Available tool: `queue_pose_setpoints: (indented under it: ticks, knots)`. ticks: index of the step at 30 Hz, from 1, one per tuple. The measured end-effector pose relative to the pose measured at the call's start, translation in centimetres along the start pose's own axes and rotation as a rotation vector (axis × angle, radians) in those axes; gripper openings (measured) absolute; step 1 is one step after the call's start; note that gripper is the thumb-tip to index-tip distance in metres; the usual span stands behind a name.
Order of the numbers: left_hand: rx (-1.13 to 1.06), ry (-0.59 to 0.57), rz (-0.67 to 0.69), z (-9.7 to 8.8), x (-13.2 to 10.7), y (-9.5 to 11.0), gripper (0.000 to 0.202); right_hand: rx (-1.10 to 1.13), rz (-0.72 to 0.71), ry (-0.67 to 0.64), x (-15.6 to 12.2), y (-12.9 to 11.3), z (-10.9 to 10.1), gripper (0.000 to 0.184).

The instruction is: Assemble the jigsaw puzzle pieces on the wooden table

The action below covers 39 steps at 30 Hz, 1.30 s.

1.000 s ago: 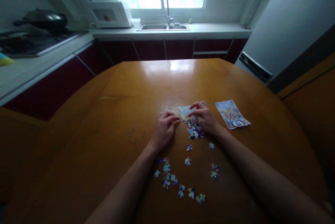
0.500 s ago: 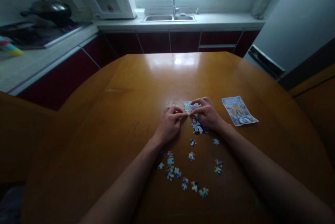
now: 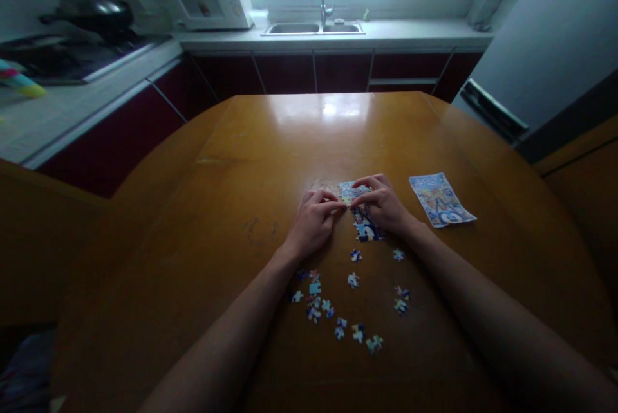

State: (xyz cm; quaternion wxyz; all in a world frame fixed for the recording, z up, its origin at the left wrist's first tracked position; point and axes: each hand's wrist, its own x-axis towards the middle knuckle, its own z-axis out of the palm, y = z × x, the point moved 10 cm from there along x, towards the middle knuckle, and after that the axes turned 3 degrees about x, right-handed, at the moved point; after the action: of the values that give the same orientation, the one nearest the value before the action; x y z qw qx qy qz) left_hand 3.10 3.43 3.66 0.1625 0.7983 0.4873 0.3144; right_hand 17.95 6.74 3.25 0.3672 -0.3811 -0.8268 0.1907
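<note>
A partly joined jigsaw puzzle (image 3: 369,231) lies on the table, with a blue and white figure at its near end. At its left edge, the fingertips of my left hand (image 3: 315,220) are pinched together on what looks like a small puzzle piece, mostly hidden. My right hand (image 3: 383,206) rests over the puzzle's right side, fingers bent and apart, covering part of it. Its lower fingertip nearly meets my left fingertips. Closer to me are loose puzzle pieces, among them a dark blue and white piece (image 3: 356,255) and a pale piece (image 3: 353,280).
A creased picture sheet (image 3: 441,201) lies right of my right hand on the wooden table (image 3: 232,175). Several more pieces (image 3: 313,307) are scattered between my forearms, with a small cluster (image 3: 402,300) by the right one. Beyond stand a counter with a sink (image 3: 294,28) and a microwave (image 3: 207,1).
The whole view has shifted slightly, so the table and pieces sit a little higher. Both hands stay at the puzzle, with only slight finger movement.
</note>
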Motion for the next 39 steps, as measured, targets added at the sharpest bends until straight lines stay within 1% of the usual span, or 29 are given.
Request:
queue_pose_setpoints:
  ticks: [3,8,11,17,27,39]
  knots:
    - [-0.048,0.03,-0.035,-0.3,0.1,-0.5,0.029,0.013,0.001,-0.005,0.0,0.1,0.1,0.044]
    - [-0.206,0.151,-0.184,-1.6,0.1,-2.4,0.032,0.028,0.021,-0.026,0.0,0.5,0.3,0.047]
    - [-0.232,0.185,-0.208,-2.0,0.0,-2.8,0.032,0.026,0.028,-0.026,0.0,0.5,0.4,0.048]
    - [-0.218,0.127,-0.162,-1.4,0.1,-2.1,0.031,0.023,0.032,-0.02,0.1,0.4,0.2,0.049]
    - [-0.197,0.114,-0.162,-1.4,0.2,-2.2,0.029,0.036,0.049,-0.035,0.2,0.5,0.4,0.048]
    - [-0.197,0.093,-0.132,-1.2,0.3,-1.8,0.03,0.031,0.058,-0.033,0.3,0.4,0.2,0.048]
